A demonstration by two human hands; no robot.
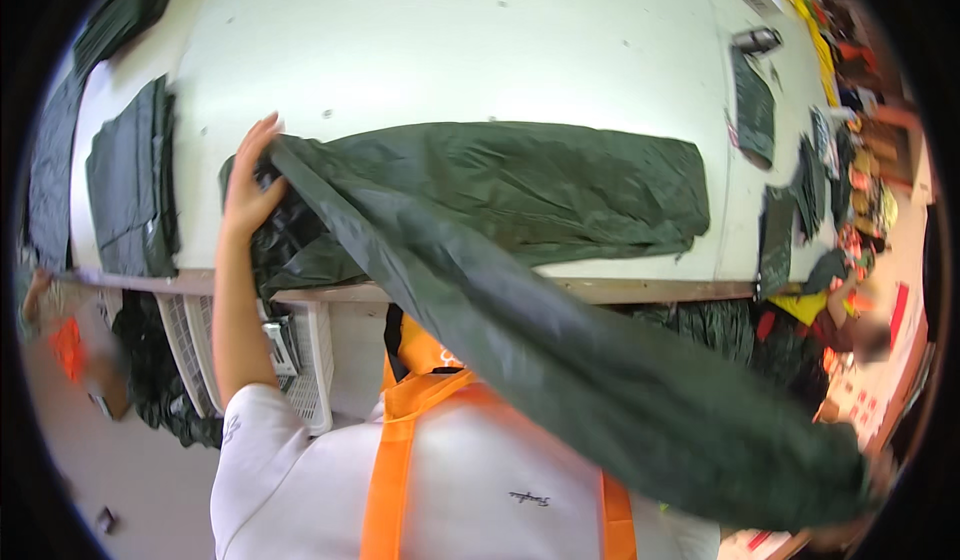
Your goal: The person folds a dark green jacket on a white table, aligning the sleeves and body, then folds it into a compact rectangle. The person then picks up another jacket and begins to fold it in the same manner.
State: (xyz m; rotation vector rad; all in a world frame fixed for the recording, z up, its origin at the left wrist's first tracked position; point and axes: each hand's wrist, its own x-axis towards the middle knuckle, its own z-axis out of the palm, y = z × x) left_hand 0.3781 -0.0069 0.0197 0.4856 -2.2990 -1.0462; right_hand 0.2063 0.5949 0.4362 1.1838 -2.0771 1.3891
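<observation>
Stack (130, 185) folded; cloth (520, 190) partly flat on desk (420, 40), long end (610, 370) raised — not laid. Left hand (252, 185) spread against cloth; right hand (881, 475) blurred — grip unclear.

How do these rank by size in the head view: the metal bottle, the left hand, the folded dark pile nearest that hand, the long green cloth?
1. Green cloth
2. Folded pile
3. Left hand
4. Bottle

This is apparent size only; the bottle looks farther away.
</observation>
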